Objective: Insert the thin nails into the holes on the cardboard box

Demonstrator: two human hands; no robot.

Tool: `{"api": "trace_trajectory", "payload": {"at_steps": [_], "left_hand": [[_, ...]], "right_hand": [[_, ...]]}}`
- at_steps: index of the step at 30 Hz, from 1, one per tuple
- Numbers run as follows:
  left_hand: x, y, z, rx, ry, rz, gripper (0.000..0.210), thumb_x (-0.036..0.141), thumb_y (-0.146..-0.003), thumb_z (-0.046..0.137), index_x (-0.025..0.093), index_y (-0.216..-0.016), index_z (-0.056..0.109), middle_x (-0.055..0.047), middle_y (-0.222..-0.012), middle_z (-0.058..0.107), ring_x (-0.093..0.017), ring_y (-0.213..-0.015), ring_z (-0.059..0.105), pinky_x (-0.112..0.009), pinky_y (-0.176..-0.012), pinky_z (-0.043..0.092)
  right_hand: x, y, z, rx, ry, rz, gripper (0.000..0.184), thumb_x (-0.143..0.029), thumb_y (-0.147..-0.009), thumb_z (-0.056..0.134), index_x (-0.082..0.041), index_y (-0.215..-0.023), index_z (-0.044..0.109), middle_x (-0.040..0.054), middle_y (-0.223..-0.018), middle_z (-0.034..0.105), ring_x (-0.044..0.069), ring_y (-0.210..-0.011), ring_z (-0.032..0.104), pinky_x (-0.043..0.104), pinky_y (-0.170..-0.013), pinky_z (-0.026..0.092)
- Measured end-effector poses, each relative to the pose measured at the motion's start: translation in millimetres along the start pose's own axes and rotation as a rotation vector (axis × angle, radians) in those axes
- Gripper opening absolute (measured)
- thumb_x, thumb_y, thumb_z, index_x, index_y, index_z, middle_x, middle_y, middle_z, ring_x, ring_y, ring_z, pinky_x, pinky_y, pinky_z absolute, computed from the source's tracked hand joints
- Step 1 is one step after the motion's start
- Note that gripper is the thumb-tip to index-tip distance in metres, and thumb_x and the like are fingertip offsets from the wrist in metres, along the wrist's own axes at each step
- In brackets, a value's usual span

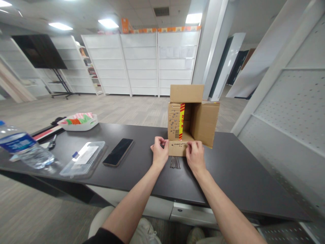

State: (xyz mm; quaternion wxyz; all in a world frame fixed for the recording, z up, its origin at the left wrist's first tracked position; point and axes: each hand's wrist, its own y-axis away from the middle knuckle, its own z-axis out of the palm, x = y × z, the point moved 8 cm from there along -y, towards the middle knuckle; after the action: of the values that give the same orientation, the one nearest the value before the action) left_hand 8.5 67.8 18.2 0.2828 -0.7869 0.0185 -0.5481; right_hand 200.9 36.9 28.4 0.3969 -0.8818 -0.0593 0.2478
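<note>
An open cardboard box [205, 118] stands on the dark table, its flaps spread. Its front flap [177, 151] hangs toward me, with a row of small dark holes across it. At the left edge of that flap, my left hand [160, 150] is closed in a pinch on the cardboard. My right hand [196, 156] is also pinched shut, over the flap's right part; whatever lies between its fingertips is hidden. Several thin metal nails or screws [175, 162] lie side by side just below the flap. Round metal heads dot the box's left flap [174, 120], beside red-and-yellow tape.
Left of my hands lie a black phone [118, 152] and a clear plastic case [83, 158]. Farther left are a water bottle [25, 145] and a white tray [79, 126] of colourful packets. A white perforated panel [291, 98] rises beyond the table's right side.
</note>
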Motion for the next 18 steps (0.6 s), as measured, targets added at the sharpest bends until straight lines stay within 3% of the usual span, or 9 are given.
{"api": "trace_trajectory", "payload": {"at_steps": [8,18], "left_hand": [[0.9,-0.3,0.1,-0.008,-0.019,0.022,0.015,0.031,-0.081,0.057,0.023,-0.087,0.046,0.003,-0.078,0.063,-0.012,-0.07,0.059,-0.03,-0.081,0.041],[-1.3,-0.7,0.9,-0.009,-0.011,0.024,0.015,0.031,-0.081,0.056,0.023,-0.087,0.045,0.003,-0.078,0.063,-0.012,-0.071,0.059,-0.03,-0.081,0.041]], "right_hand": [[3.2,0.2,-1.7,0.025,-0.114,0.039,0.014,-0.017,-0.086,0.042,-0.017,-0.089,0.056,0.0094,-0.09,0.051,0.022,-0.085,0.052,0.037,-0.081,0.043],[3.3,0.8,-3.5,0.027,-0.029,0.056,0.012,-0.019,-0.084,0.044,-0.017,-0.087,0.056,0.0083,-0.087,0.058,0.022,-0.087,0.053,0.036,-0.079,0.039]]}}
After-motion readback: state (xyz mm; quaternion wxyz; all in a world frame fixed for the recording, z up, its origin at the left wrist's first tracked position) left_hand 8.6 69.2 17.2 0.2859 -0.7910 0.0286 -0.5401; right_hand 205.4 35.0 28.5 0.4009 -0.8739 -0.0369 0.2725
